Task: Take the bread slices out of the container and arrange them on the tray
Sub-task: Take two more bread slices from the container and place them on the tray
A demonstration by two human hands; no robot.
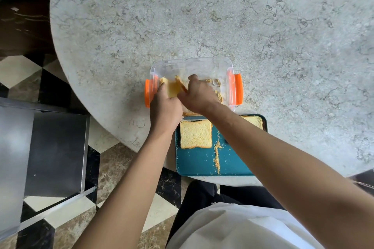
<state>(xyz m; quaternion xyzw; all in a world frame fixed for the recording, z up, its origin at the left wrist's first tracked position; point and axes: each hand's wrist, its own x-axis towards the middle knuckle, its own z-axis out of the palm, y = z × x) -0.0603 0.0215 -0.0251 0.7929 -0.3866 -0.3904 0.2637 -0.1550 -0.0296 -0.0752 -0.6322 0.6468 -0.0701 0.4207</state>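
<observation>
A clear plastic container (192, 64) with orange side clips stands on the grey stone table. Both my hands reach into its left part. My left hand (165, 107) grips an upright yellow bread slice (172, 88). My right hand (199, 95) pinches a second, thinner slice (180, 83) right beside the first. Just in front of the container lies a teal tray (198, 161). One bread slice (196, 134) lies flat at its far left. Another slice (254, 120) peeks out at the tray's far right corner, mostly hidden by my right forearm.
A line of crumbs (217, 153) runs down the middle of the tray. Loose bread bits (216, 82) lie in the container's right half. The round table's edge (66, 79) curves away at left, with a dark metal stand (54, 151) and checkered floor below.
</observation>
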